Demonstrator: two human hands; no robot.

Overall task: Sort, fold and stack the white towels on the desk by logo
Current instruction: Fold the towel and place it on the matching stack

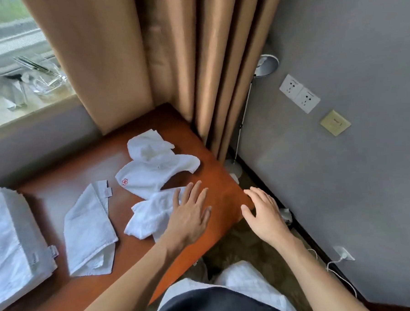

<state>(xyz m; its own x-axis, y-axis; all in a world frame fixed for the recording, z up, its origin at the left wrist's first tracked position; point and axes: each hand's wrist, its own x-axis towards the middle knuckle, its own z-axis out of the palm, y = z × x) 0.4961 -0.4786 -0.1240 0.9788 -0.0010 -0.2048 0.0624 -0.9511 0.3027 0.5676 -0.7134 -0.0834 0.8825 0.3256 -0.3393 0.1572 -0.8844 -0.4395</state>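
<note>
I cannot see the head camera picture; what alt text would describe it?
A person's left hand, fingers straight, reaches over a crumpled towel on a reddish wooden desk, while the right hand hovers open at the desk's edge. Two more loose towels lie behind, one bearing a red flower logo; a folded towel and a stack sit left.

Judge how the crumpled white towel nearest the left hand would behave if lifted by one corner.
Probably floppy: the crumpled towel lies in soft, irregular folds, so it would likely droop and unfold. It looks like thin cloth, so probably light. Pushed across the glossy desk, it may bunch up rather than slide whole.
</note>
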